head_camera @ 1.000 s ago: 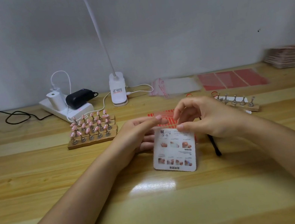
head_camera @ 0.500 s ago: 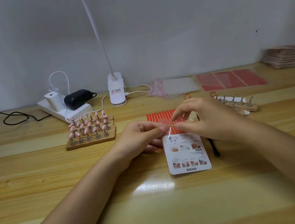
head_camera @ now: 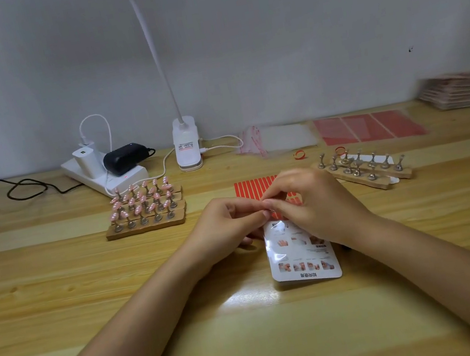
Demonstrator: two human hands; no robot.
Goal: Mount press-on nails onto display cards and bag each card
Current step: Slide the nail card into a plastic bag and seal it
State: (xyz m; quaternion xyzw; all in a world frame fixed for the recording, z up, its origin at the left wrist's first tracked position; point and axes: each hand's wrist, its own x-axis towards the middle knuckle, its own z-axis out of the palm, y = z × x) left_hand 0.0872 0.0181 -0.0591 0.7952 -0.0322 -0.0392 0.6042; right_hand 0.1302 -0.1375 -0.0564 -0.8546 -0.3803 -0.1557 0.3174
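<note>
Pinching together at the far top edge of the bagged display card [head_camera: 302, 255], left hand [head_camera: 227, 229] and right hand [head_camera: 310, 205], fingertips curled and meeting on the bag's flap. Lying flat on the bench [head_camera: 91, 297], printed back up, directly beneath and nearer than both grips. Sitting left, a wooden rack of pink nails [head_camera: 144, 207]; right, bare metal stands [head_camera: 363, 167]; behind, red striped sheet [head_camera: 255, 186].

Wood table [head_camera: 61, 302], smooth w/ glossy varnish, lamp glare on it. Card [head_camera: 304, 256] in clear shiny plastic bag. Wood stands [head_camera: 144, 225] w/ metal pegs, glossy pink nails [head_camera: 143, 198]. White plastic lamp [head_camera: 187, 145], matt wall [head_camera: 264, 31].
</note>
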